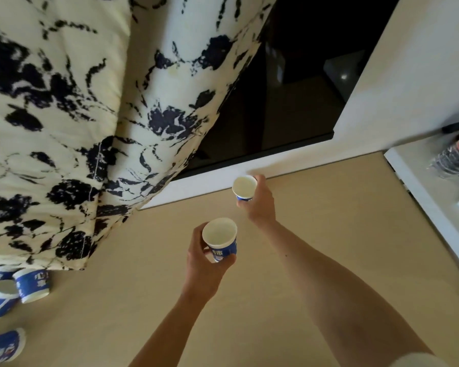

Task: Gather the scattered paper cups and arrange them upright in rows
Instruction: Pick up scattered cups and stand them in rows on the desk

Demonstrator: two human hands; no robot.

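My left hand (204,268) grips a blue-and-white paper cup (221,241), mouth up, above the tan floor in the middle of the view. Farther away, my right hand (260,205) holds a second paper cup (244,187), also mouth up, close to the white baseboard. Several more blue cups lie on the floor at the lower left: one on its side (32,284), one with its white base showing (0,298), another at the bottom edge (4,348). A further cup is partly hidden under the blanket's edge.
A cream blanket with dark blue blotches (64,115) hangs over the left half of the view. A white baseboard (210,181) runs below a dark opening (289,88). A white shelf edge (429,202) carries a stack of dark items (453,157) at the right.
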